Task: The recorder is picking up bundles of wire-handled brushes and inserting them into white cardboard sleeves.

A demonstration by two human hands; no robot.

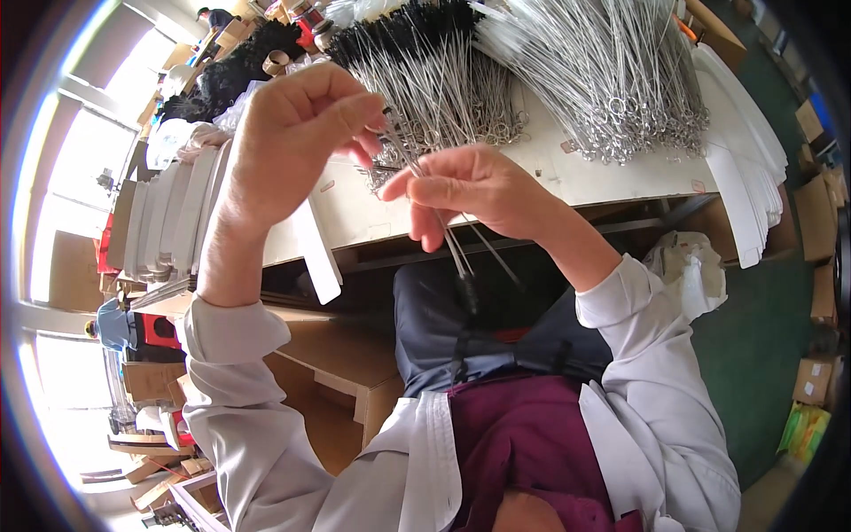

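Note:
My left hand (pixel 306 133) is raised at the left, thumb and fingers pinched on the upper ends of a few thin wire brushes (pixel 450 238). My right hand (pixel 465 191) closes around the same wires lower down, with thumb and index finger together. The wires slant down to the right over my lap, and dark, blurred bristles show at a lower end. Beyond my hands, a pile of black-bristled wire brushes (pixel 425 71) lies on the table (pixel 550 186), looped ends toward me. To its right spreads a larger heap of looped wire brushes (pixel 612 80) with pale bristles.
White flat cartons (pixel 177 213) stand in a row at the left, and more white cartons (pixel 740 168) hang over the table's right end. A cardboard box (pixel 341 363) is below the table beside my left leg. A plastic bag (pixel 687 270) hangs at the right.

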